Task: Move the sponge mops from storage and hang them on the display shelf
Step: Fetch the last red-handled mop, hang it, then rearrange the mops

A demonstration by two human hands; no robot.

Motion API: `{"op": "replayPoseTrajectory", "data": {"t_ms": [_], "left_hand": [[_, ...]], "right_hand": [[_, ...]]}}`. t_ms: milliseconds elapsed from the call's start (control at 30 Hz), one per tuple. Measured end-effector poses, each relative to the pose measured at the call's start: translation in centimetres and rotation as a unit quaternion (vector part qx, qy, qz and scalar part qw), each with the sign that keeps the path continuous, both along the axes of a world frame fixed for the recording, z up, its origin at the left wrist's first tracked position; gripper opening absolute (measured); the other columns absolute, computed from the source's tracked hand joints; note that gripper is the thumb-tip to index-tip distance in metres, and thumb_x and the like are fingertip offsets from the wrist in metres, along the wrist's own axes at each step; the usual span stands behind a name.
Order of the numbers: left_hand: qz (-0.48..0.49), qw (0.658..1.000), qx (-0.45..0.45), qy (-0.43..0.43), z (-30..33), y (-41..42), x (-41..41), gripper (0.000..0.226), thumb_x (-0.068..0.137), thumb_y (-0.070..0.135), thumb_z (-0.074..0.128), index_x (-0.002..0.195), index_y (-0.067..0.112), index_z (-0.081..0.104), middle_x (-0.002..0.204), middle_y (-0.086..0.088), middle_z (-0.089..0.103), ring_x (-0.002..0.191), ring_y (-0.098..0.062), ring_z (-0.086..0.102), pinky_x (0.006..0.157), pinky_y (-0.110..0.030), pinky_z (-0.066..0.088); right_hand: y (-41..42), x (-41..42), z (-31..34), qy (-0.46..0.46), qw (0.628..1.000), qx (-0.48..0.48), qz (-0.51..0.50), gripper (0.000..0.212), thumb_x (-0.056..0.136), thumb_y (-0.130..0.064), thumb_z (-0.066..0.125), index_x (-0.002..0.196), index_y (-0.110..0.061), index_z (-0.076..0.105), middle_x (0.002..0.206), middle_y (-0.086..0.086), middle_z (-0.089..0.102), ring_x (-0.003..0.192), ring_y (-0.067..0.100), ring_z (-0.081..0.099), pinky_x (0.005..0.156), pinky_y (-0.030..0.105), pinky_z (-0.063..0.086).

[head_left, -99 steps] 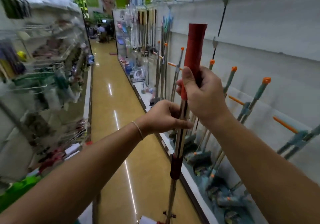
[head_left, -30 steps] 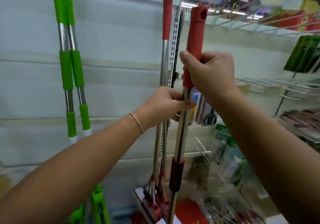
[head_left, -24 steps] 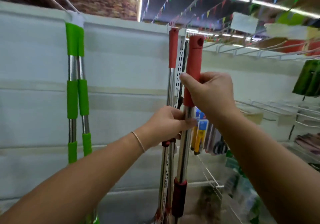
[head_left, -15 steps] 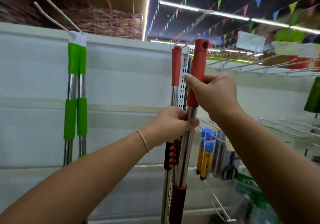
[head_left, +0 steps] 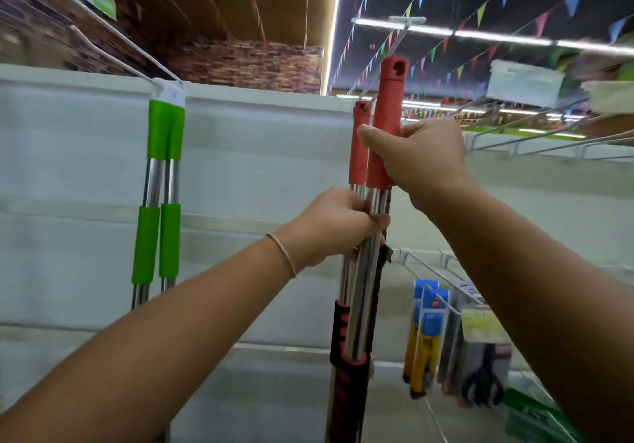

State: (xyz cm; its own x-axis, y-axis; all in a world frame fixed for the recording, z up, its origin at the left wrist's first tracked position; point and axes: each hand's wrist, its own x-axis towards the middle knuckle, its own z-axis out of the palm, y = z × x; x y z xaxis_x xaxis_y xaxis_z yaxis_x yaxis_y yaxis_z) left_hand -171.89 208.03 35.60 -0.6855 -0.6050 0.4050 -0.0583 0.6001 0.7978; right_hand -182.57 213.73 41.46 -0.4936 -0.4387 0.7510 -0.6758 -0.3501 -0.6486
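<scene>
We are holding a red mop (head_left: 387, 123) upright in front of the white shelf (head_left: 257, 154), with its top end raised toward the hook (head_left: 394, 42) that sticks out near us from the shelf's upper edge. Our right hand (head_left: 418, 161) is clenching the red grip near its lower end, and our left hand (head_left: 338, 223) is closing around the steel shaft just below. The hanging hole at the top of the grip is showing clearly, and it is sitting just beside the hook, to its right; we judge that it is not yet threaded on.

Just behind and to the left, touching our mop, a hung mop (head_left: 358, 147) of the same red kind is already dangling from that hook. Further left, two green mops (head_left: 161, 195) are hanging together from another hook. So at least three mops are in place, as far as we can see, and this one is in its last step.

What is remaining for it, in our judgement, is lifting the hole over the hook's tip and sliding it back. We cannot tell how many mops are still waiting in storage, since that is out of view.
</scene>
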Motion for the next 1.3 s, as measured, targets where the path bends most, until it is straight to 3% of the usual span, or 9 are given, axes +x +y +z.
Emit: {"op": "replayPoseTrajectory", "data": {"t_ms": [133,333,467,633,767,1033,1200,1300], "left_hand": [[-0.001,1.000,-0.005,-0.002,-0.1,-0.7,-0.7,0.015,0.094,0.016,0.061,0.080,0.011,0.065,0.090,-0.018,0.073,0.082,-0.031,0.072,0.072,-0.046,0.062],[0.010,1.000,-0.002,-0.014,-0.6,-2.2,-1.3,0.016,0.095,0.021,0.059,0.092,0.007,0.066,0.093,-0.019,0.073,0.082,-0.030,0.074,0.069,-0.041,0.063],[0.028,0.999,0.029,-0.015,-1.3,-3.6,-2.4,0.016,0.098,0.021,0.057,0.096,0.007,0.064,0.084,-0.009,0.075,0.070,-0.018,0.074,0.057,-0.027,0.059],[0.050,0.998,0.046,-0.003,-1.1,-5.8,-3.8,0.019,0.098,0.024,0.056,0.103,0.007,0.063,0.093,-0.012,0.074,0.081,-0.021,0.073,0.069,-0.035,0.061],[0.073,0.996,0.045,0.016,-1.8,-7.0,-4.9,0.023,0.097,0.029,0.058,0.100,0.008,0.065,0.091,-0.011,0.073,0.085,-0.027,0.072,0.079,-0.047,0.061],[0.121,0.992,0.025,0.029,-2.2,-8.5,-6.1,0.037,0.091,0.041,0.064,0.090,0.004,0.066,0.080,-0.017,0.067,0.081,-0.037,0.071,0.070,-0.049,0.062],[0.115,0.993,0.007,0.022,-3.1,-8.8,-6.2,0.039,0.093,0.048,0.058,0.080,0.011,0.060,0.067,-0.007,0.060,0.065,-0.029,0.067,0.069,-0.048,0.062],[0.114,0.993,-0.015,0.012,-4.2,-8.5,-6.3,0.040,0.097,0.045,0.052,0.071,0.016,0.054,0.061,-0.003,0.056,0.059,-0.025,0.060,0.070,-0.048,0.061]], "right_hand": [[-1.0,-0.9,-0.2,-0.002,1.000,0.006,0.013,0.034,0.074,-0.043,0.081,0.064,-0.012,0.071,0.063,0.003,0.074,0.060,0.018,0.074,0.066,0.042,0.063],[-2.4,-1.6,-0.5,0.014,1.000,0.016,0.014,0.037,0.076,-0.045,0.079,0.069,-0.009,0.073,0.066,0.004,0.074,0.059,0.018,0.074,0.062,0.042,0.063],[-3.9,-2.2,-1.0,0.021,0.998,0.055,-0.002,0.039,0.080,-0.047,0.077,0.078,-0.009,0.072,0.073,0.006,0.074,0.064,0.018,0.074,0.065,0.041,0.063],[-6.4,-3.5,0.0,0.017,0.995,0.096,-0.027,0.043,0.080,-0.050,0.076,0.090,-0.009,0.070,0.081,0.007,0.073,0.068,0.018,0.073,0.068,0.038,0.063],[-8.5,-4.3,0.4,0.005,0.990,0.127,-0.059,0.046,0.080,-0.053,0.075,0.097,-0.012,0.065,0.084,0.003,0.070,0.067,0.014,0.069,0.058,0.027,0.058],[-10.9,-4.9,0.5,0.013,0.986,0.125,-0.113,0.046,0.081,-0.052,0.072,0.098,-0.009,0.066,0.084,0.004,0.069,0.067,0.015,0.066,0.048,0.025,0.046],[-11.3,-4.6,-1.0,-0.006,0.989,0.098,-0.114,0.043,0.081,-0.052,0.071,0.095,-0.011,0.070,0.082,0.003,0.072,0.071,0.015,0.070,0.065,0.032,0.060],[-11.4,-3.9,-3.0,-0.020,0.991,0.073,-0.113,0.036,0.083,-0.046,0.072,0.087,-0.010,0.072,0.079,0.003,0.072,0.068,0.016,0.070,0.065,0.034,0.061]]}}
